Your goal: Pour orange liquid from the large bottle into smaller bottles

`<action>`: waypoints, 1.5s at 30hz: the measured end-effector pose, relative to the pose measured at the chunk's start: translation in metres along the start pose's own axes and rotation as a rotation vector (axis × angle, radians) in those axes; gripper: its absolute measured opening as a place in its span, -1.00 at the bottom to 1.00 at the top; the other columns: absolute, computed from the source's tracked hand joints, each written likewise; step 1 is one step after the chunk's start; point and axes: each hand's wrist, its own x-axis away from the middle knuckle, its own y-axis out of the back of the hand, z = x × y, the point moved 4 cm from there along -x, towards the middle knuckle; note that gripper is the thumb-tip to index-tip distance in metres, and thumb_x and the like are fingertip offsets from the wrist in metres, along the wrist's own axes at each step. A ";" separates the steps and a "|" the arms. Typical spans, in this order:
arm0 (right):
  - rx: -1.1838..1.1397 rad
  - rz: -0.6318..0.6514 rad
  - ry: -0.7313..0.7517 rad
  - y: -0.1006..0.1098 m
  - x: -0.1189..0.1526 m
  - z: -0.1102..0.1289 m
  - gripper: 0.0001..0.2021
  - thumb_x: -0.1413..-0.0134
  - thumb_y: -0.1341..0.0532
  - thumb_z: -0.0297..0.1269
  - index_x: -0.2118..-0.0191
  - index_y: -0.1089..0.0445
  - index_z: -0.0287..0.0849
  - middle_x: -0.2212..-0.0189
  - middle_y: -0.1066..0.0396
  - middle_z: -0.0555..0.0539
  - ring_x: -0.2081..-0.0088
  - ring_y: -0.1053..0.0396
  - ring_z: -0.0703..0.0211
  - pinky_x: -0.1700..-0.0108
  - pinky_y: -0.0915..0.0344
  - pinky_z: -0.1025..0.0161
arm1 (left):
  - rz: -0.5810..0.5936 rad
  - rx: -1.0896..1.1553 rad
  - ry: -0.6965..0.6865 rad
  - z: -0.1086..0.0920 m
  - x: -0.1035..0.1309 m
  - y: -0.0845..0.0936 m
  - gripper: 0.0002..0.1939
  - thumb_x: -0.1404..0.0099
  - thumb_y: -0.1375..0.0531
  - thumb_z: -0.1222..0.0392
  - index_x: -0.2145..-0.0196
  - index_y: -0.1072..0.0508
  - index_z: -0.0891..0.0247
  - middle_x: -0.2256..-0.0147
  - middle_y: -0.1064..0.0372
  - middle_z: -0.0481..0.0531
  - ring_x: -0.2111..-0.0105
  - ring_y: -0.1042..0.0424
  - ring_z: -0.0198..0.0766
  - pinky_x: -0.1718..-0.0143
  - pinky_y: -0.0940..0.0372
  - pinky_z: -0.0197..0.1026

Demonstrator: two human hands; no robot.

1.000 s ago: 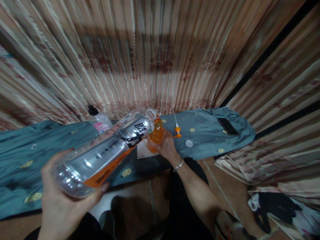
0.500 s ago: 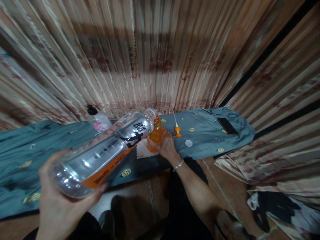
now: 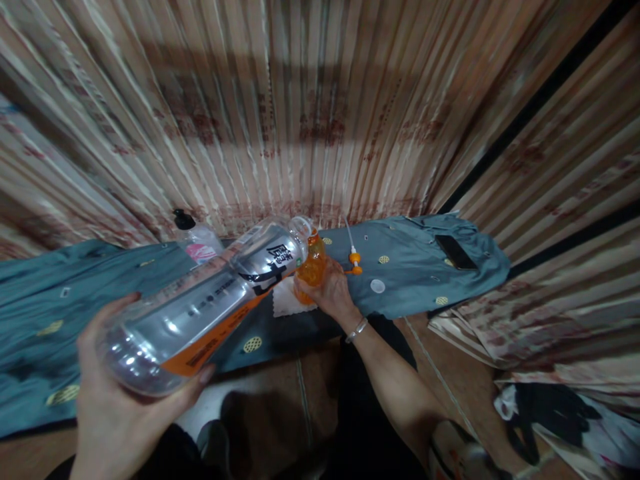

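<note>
My left hand (image 3: 130,393) is wrapped round the base of a large clear plastic bottle (image 3: 210,303) with a silver and orange label. The bottle is tilted, its open neck at the mouth of a small orange bottle (image 3: 312,263). Around that orange bottle the fingers of my right hand (image 3: 333,290) are closed, a bracelet at the wrist. A white paper napkin (image 3: 286,301) lies partly under the orange bottle. Just right of my right hand, an orange spray or pump top (image 3: 355,263) with a thin white tube rests on the cloth. Liquid inside the clear bottle is hard to make out.
A green-grey cloth (image 3: 415,287) covers the narrow surface. On it are a black phone (image 3: 455,252) and a round white disc (image 3: 377,286). A clear bottle with a black pump (image 3: 195,237) stands back left. Patterned curtains (image 3: 320,100) hang behind; dark and white fabric (image 3: 555,420) lies lower right.
</note>
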 end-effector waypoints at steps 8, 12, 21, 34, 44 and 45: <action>-0.001 -0.004 0.009 -0.004 0.000 -0.003 -0.54 -0.05 -0.39 -0.08 0.00 -0.41 -0.24 0.09 -0.54 -0.27 0.03 -0.49 -0.16 -0.15 -0.38 -0.11 | -0.012 -0.002 0.003 -0.002 -0.001 -0.001 0.11 0.18 -0.46 -0.18 -0.30 -0.25 0.22 -0.06 -0.36 0.30 0.04 -0.43 0.25 -0.04 -0.35 0.47; -0.002 -0.008 -0.005 -0.004 0.000 -0.003 -0.52 -0.03 -0.40 -0.08 -0.01 -0.40 -0.23 0.10 -0.54 -0.27 0.05 -0.49 -0.17 -0.14 -0.39 -0.13 | -0.026 -0.017 -0.007 -0.006 -0.002 0.001 0.10 0.15 -0.43 -0.21 -0.29 -0.26 0.27 -0.05 -0.38 0.33 0.03 -0.43 0.26 0.02 -0.41 0.40; -0.026 -0.013 0.003 -0.001 0.000 -0.002 -0.51 -0.02 -0.40 -0.09 -0.02 -0.38 -0.23 0.11 -0.53 -0.29 0.05 -0.50 -0.20 -0.09 -0.43 -0.18 | -0.018 -0.002 0.012 -0.004 -0.003 0.000 0.11 0.18 -0.44 -0.21 -0.29 -0.26 0.23 -0.08 -0.36 0.33 0.01 -0.43 0.30 0.02 -0.39 0.48; -0.031 -0.003 0.003 -0.002 -0.001 -0.002 -0.54 -0.03 -0.40 -0.09 -0.01 -0.39 -0.19 0.11 -0.53 -0.25 0.04 -0.49 -0.15 -0.12 -0.40 -0.15 | -0.014 0.018 -0.009 -0.003 -0.003 0.001 0.15 0.21 -0.46 -0.21 -0.31 -0.24 0.16 -0.05 -0.38 0.24 0.05 -0.44 0.19 -0.07 -0.36 0.44; -0.006 0.015 -0.013 -0.001 -0.002 -0.002 -0.50 -0.01 -0.40 -0.08 0.00 -0.38 -0.28 0.12 -0.54 -0.29 0.04 -0.50 -0.15 -0.12 -0.40 -0.09 | -0.004 0.016 0.014 -0.002 -0.004 0.000 0.17 0.22 -0.46 -0.22 -0.32 -0.21 0.16 -0.09 -0.35 0.24 0.03 -0.42 0.21 -0.21 -0.18 0.54; -0.005 0.017 -0.014 -0.001 -0.002 -0.002 -0.49 0.00 -0.41 -0.09 -0.01 -0.38 -0.28 0.12 -0.53 -0.29 0.04 -0.50 -0.15 -0.12 -0.39 -0.09 | -0.004 0.014 0.024 -0.002 -0.003 0.000 0.17 0.22 -0.46 -0.22 -0.32 -0.22 0.18 -0.09 -0.36 0.25 0.02 -0.42 0.22 -0.19 -0.22 0.53</action>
